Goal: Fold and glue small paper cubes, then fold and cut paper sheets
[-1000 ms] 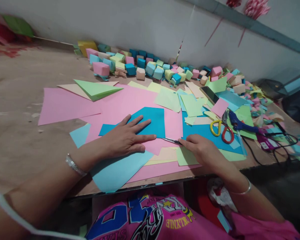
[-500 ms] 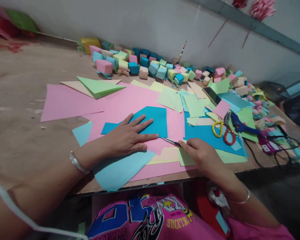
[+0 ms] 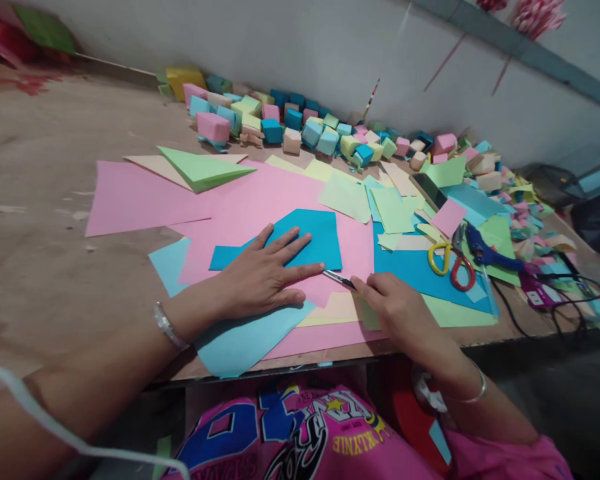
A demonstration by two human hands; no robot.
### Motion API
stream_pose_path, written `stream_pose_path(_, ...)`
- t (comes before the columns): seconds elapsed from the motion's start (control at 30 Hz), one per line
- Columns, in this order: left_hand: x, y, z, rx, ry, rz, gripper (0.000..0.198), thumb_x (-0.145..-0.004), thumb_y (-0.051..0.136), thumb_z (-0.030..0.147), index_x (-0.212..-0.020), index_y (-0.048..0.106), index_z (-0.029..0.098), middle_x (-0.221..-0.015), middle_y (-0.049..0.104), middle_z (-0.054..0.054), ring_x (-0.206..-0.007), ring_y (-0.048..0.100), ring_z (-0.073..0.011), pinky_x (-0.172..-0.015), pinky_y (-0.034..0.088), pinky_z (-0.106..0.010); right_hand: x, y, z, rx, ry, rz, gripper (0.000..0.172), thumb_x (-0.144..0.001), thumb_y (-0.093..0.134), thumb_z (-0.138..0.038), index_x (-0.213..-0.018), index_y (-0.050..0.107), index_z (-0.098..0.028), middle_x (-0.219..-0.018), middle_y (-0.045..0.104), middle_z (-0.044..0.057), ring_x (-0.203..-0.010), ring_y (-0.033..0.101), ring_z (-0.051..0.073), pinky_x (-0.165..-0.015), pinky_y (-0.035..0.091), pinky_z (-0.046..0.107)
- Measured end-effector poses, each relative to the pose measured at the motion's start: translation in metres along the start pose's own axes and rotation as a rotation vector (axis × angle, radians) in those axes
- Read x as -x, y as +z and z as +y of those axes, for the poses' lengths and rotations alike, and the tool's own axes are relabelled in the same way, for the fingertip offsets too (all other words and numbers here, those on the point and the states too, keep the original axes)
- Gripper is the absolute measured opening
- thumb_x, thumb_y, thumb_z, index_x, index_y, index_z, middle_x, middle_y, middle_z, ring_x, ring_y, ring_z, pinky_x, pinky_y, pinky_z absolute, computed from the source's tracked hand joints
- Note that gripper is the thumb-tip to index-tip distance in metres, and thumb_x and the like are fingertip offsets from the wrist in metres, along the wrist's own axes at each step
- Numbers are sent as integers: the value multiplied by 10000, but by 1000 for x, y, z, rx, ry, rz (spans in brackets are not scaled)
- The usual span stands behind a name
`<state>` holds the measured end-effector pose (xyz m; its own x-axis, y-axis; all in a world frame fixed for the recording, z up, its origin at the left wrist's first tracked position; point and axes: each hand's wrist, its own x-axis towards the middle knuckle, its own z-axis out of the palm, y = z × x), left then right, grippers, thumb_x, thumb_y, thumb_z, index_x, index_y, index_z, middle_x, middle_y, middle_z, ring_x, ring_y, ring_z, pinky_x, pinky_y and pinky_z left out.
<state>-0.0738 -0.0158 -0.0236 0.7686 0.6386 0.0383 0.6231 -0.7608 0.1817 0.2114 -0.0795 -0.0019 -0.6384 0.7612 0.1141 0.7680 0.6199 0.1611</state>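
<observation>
The folded blue paper lies flat on a large pink sheet, in the middle of the counter; it is of strong, even colour, with a slanting upper left side, a nearly straight lower edge, and one narrow strip that comes out on the left. The left hand rests on it, palm down, with its fingers spread wide. The right hand is closed around a slim knife, whose blade is at the lower edge of the paper, its tip just beside the left index finger. Between the right side of the paper and a second blue sheet, a strip of pink shows as a gap. On that second sheet, the scissors and the glue gun limit the room at the right; behind, small paper boxes stand along the wall. A light blue sheet reaches the front edge of the counter. Compared with one second ago, the blade is farther to the left from the paper's lower right corner, while the left hand keeps its spread pose.
</observation>
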Motion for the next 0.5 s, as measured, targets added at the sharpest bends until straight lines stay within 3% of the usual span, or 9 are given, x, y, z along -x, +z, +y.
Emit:
stream_pose_path(0.17,-5,-5,7,25,-42,33,645,-937,330,689,-1512,319,398,-1641,164,-33,-1513,120,-334,-1180,-13,-590,-9,-1,4,56,22,-21,350,-939,436,-93,-1261,560,-151,-856,619,101,-753,528,210,-591,327,307)
stream_pose_path(0.3,-4,-10,-10,20,-29,40,491,-1010,279,555,-1466,401,420,-1613,271,15,-1517,136,-275,-1185,-35,-566,-10,3,9,77,16,-28,372,-943,408,-92,-1274,551,-179,-860,624,99,-758,528,204,-580,328,299)
stream_pose_path(0.5,0,-5,-29,18,-55,-9,466,-1021,272,533,-1468,375,446,-1629,201,35,-1525,59,-294,-1166,-23,-593,-5,7,11,25,14,-47,383,-955,423,-99,-1315,541,-154,-891,624,101,-788,538,211,-612,382,305)
